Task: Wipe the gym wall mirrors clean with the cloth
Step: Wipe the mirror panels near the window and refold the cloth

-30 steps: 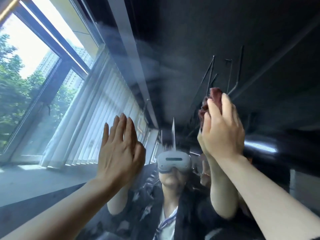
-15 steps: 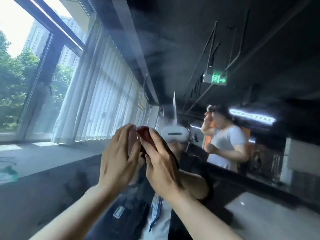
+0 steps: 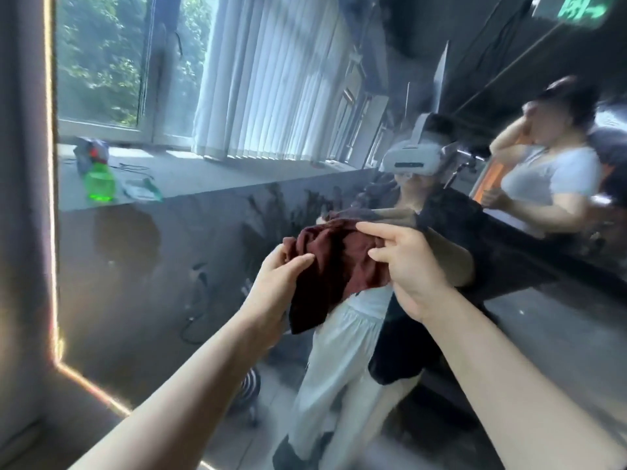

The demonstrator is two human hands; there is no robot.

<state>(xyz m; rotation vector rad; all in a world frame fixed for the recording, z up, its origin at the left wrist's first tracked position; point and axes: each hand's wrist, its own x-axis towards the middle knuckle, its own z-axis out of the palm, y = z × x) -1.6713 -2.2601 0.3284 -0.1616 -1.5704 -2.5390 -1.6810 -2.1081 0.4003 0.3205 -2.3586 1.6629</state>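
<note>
A dark maroon cloth hangs spread between my two hands in front of the wall mirror. My left hand pinches its left edge between thumb and fingers. My right hand grips its right side, index finger stretched along the top edge. The cloth's lower corner dangles free. The mirror glass shows smears and streaks on its lower left. My reflection wearing a white headset appears behind the cloth.
The mirror's lit frame edge runs down the left, with wall beyond it. Reflected in the glass are a windowsill with a green spray bottle, vertical blinds, and another person at the right.
Both hands came down from high on the mirror to chest height. The cloth, bunched in my right hand before, is now spread between both hands. The view tilted down.
</note>
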